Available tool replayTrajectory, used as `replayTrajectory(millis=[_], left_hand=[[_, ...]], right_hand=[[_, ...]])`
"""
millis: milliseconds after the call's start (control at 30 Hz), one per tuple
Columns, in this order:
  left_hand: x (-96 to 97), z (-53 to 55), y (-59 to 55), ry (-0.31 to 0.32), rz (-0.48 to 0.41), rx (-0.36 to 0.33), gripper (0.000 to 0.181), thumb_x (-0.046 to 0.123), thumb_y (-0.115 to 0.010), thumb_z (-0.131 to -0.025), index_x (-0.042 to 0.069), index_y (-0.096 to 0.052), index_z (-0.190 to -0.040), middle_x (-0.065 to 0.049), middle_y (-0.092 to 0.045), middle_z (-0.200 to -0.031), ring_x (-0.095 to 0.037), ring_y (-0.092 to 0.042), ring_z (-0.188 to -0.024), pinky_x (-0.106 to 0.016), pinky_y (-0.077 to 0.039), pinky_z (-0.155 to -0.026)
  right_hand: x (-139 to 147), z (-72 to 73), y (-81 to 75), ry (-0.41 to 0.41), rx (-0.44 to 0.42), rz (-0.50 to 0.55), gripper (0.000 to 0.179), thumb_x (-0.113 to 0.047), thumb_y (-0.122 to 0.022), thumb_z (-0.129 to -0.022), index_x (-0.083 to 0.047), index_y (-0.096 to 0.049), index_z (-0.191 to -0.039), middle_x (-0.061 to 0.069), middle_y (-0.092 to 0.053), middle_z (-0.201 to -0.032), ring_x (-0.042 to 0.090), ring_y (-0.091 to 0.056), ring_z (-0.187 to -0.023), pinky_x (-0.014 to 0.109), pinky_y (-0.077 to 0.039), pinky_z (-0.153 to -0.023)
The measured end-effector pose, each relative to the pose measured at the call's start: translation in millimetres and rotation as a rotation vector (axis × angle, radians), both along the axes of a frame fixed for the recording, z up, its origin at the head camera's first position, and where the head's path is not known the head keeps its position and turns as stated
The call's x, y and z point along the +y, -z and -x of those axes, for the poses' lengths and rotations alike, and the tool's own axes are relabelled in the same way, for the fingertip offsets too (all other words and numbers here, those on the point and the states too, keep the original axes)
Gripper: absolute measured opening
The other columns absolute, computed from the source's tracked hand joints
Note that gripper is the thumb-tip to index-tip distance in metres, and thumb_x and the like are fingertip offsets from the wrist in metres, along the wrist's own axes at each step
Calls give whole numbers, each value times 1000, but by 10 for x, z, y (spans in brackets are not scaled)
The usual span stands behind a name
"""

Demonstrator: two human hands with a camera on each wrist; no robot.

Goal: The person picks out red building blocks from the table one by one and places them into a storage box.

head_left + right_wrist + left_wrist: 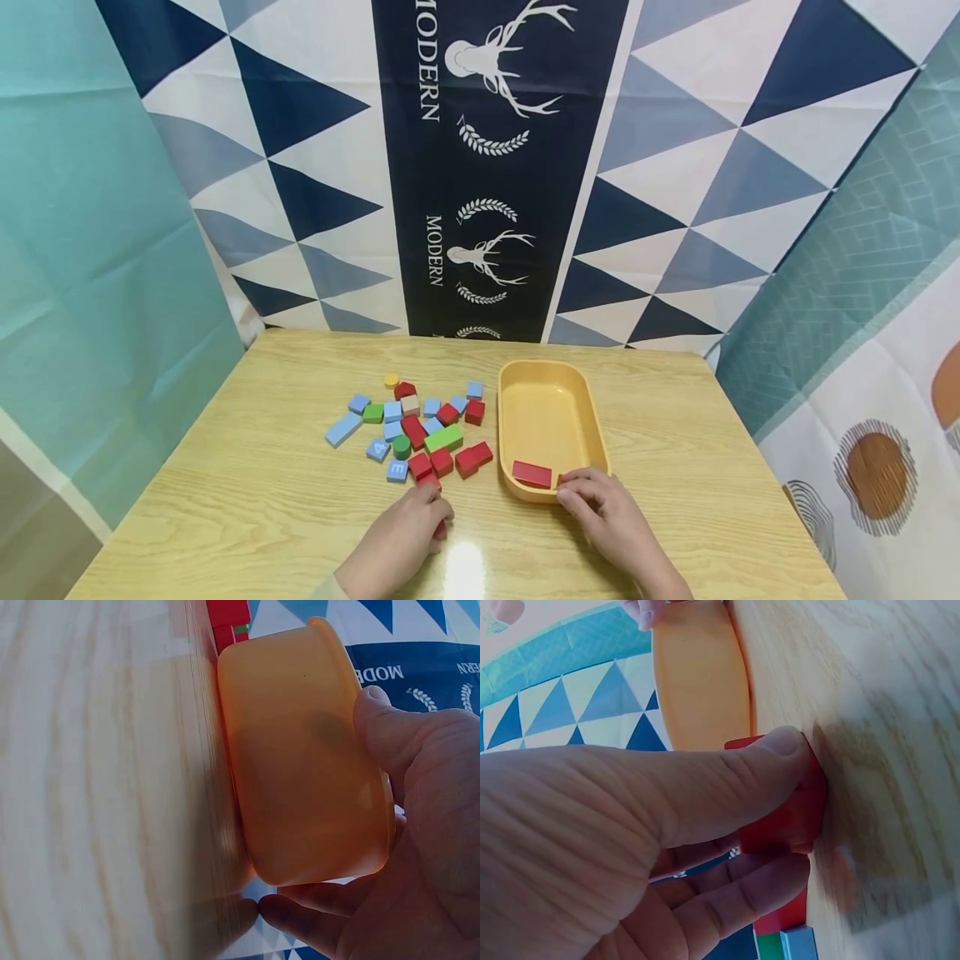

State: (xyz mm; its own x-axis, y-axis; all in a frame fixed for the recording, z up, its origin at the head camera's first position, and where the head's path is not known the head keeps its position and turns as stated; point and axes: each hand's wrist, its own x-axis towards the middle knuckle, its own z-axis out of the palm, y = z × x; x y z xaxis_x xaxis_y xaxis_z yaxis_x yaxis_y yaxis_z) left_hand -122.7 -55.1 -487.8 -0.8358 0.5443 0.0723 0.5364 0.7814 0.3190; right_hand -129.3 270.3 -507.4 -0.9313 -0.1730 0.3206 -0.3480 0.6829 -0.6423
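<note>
My left hand (405, 537) is at the near edge of the block pile and pinches a red block (776, 821) between thumb and fingers, just above the table. At the near right corner of a yellow-orange plastic tray (551, 400), my right hand (611, 512) grips the rim. Its thumb (375, 705) lies against the rim, while some fingers curl by the side wall. Inside the tray, a red rectangular block (532, 475) lies along the near wall. Beside it, a small red piece (562, 480) shows partly under the right fingers; whether they touch it is hidden.
Left of the tray lie several loose blocks: red ones (413, 432), a long green one (444, 438), a green cylinder (401, 447), a long blue one (343, 430) and blue letter blocks (397, 471). A yellow round piece (392, 380) lies farthest back. Patterned cloth (502, 167) hangs behind the table.
</note>
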Motion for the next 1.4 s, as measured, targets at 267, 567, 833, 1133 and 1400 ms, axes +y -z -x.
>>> replayTrajectory(millis=[267, 567, 833, 1133, 1400], left_hand=[[-11, -6, 15, -12, 17, 14, 18, 16, -89, -87, 17, -74, -98, 8, -56, -94, -5, -51, -83, -23, -55, -75], [-18, -10, -42, -35, -37, 55, 17, 16, -85, -93, 16, -76, -108, 7, -61, -103, -8, -53, -89, -25, -58, -79], [124, 81, -134, -10, -173, 209, 30, 16, -83, -94, 20, -76, -123, 8, -70, -122, -11, -65, -110, -34, -62, -98], [470, 250, -239, 36, -290, 215, 30, 13, -74, -101, 18, -73, -130, -1, -67, -132, -16, -69, -117, -33, -63, -101], [685, 296, -194, 50, -207, 136, 37, 12, -70, -104, 14, -67, -141, -7, -62, -146, -23, -66, -131, -38, -61, -106]], right_hand=[[-6, -2, -5, 2, -27, 19, 18, -20, -78, -98, -36, -80, -91, -7, -76, -109, -1, -64, -96, 28, -54, -83], [-6, -14, -1, -2, -5, 21, 15, -18, -78, -97, -32, -82, -92, -5, -76, -108, -1, -64, -96, 27, -54, -81], [-49, -40, -31, -41, 30, -18, 16, -22, -79, -96, -37, -82, -92, -16, -76, -105, 0, -66, -96, 29, -52, -84], [-75, -25, -58, -49, -76, 22, 16, -25, -78, -97, -39, -81, -90, -15, -75, -106, 7, -70, -103, 88, -31, -111], [-56, -29, -34, -44, -47, 20, 17, -25, -78, -97, -41, -80, -91, -15, -75, -107, 7, -70, -103, 90, -31, -108]])
